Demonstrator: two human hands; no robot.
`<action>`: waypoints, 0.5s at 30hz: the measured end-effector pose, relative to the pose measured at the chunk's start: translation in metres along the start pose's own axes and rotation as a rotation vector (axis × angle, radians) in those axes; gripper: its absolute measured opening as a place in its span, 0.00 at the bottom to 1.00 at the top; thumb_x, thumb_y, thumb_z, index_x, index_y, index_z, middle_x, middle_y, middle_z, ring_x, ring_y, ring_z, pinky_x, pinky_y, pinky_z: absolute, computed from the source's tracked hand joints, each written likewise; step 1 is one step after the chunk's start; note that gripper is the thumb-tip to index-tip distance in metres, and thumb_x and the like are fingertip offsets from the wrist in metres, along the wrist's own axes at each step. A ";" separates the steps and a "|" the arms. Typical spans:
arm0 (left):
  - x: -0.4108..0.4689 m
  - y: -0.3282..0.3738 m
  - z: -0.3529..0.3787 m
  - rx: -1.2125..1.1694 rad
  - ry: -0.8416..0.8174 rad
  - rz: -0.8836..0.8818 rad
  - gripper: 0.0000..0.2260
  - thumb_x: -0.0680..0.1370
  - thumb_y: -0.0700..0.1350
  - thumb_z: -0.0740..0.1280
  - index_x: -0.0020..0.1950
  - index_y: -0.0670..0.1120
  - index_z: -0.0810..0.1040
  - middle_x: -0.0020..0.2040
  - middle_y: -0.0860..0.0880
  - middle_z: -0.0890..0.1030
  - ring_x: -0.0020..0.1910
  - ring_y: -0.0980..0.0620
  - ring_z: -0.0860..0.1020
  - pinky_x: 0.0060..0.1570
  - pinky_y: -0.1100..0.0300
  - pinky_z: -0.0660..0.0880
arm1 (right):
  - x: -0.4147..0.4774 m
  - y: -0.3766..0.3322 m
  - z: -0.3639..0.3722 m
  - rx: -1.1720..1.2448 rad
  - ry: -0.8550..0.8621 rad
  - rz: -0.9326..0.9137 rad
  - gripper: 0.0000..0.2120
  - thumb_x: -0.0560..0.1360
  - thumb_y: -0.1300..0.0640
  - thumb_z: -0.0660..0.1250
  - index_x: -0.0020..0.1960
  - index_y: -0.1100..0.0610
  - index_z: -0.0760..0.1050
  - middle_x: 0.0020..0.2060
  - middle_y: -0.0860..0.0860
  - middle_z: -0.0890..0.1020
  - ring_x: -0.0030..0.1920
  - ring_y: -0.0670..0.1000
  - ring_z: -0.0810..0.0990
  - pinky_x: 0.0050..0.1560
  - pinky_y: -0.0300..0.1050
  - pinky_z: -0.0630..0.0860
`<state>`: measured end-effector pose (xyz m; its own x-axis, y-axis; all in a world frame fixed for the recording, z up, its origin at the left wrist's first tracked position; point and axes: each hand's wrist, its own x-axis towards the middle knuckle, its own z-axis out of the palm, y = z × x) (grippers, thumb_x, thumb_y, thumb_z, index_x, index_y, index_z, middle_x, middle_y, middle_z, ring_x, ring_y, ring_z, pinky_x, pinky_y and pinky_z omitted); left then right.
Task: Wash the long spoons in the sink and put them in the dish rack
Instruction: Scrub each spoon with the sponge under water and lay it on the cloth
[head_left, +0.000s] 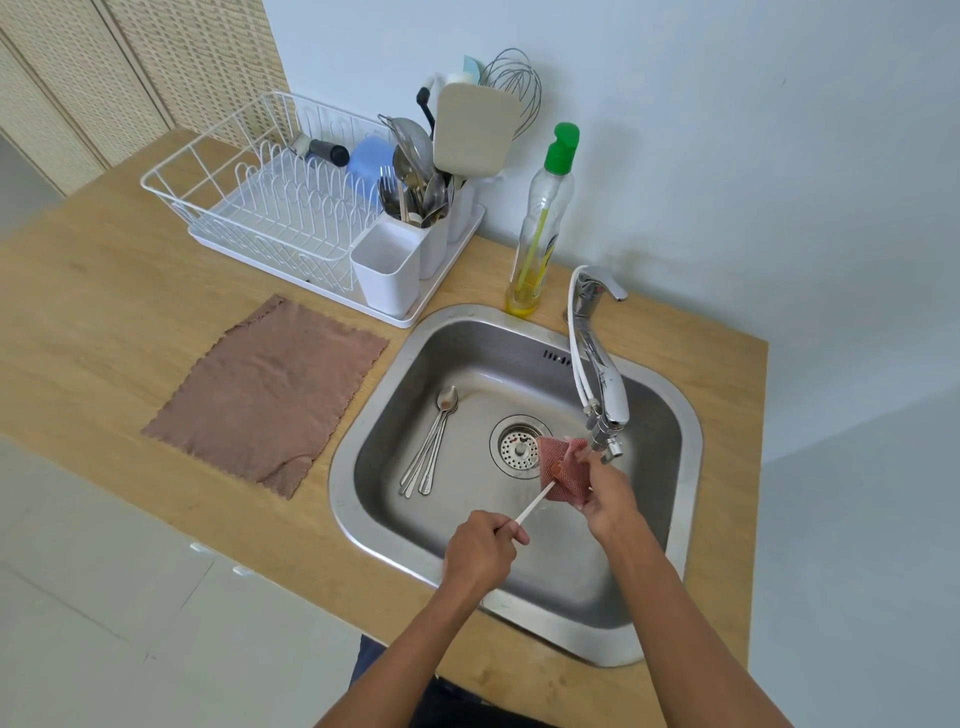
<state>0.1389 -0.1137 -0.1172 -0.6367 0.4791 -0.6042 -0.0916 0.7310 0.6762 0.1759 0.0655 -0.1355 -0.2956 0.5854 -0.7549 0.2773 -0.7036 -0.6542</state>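
Observation:
Over the steel sink (363, 457), my left hand (480, 553) grips the handle end of a long spoon (532, 506). Its bowl is wrapped and hidden inside a pink mesh scrubber (566, 475) that my right hand (608, 496) pinches, just below the tap's spout (605, 441). Several more long spoons (431, 447) lie bundled on the sink floor at the left, bowls pointing away from me. The white wire dish rack (270, 208) stands on the counter at the back left, with a white cutlery holder (387, 267) at its near right corner.
A brown cloth (270, 389) lies flat on the wooden counter left of the sink. A dish soap bottle (540, 228) with a green cap stands behind the sink. The rack's other cutlery cups hold forks, spoons and a strainer. A whisk and utensils hang on the wall.

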 end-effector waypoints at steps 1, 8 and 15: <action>0.000 0.003 0.000 0.000 -0.020 0.011 0.14 0.83 0.47 0.60 0.42 0.53 0.83 0.32 0.53 0.79 0.31 0.55 0.75 0.36 0.61 0.70 | 0.001 -0.001 0.000 0.007 -0.001 -0.016 0.05 0.76 0.57 0.70 0.51 0.57 0.81 0.44 0.55 0.85 0.43 0.54 0.83 0.37 0.49 0.80; 0.003 0.004 0.007 0.035 0.007 -0.011 0.15 0.82 0.48 0.60 0.39 0.55 0.81 0.33 0.54 0.80 0.36 0.54 0.79 0.40 0.61 0.73 | 0.002 0.005 0.007 -0.006 -0.040 -0.027 0.10 0.76 0.59 0.70 0.56 0.61 0.79 0.47 0.59 0.85 0.46 0.57 0.83 0.54 0.63 0.80; 0.004 0.004 0.006 0.016 -0.082 0.008 0.11 0.83 0.45 0.61 0.54 0.47 0.83 0.35 0.53 0.83 0.29 0.64 0.74 0.30 0.71 0.67 | 0.000 0.005 0.004 -0.008 -0.034 -0.101 0.04 0.79 0.62 0.66 0.53 0.60 0.78 0.42 0.56 0.84 0.42 0.54 0.82 0.52 0.61 0.81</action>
<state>0.1401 -0.1059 -0.1192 -0.5728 0.5223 -0.6317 -0.0738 0.7347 0.6744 0.1732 0.0603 -0.1388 -0.3535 0.6386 -0.6835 0.2520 -0.6387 -0.7270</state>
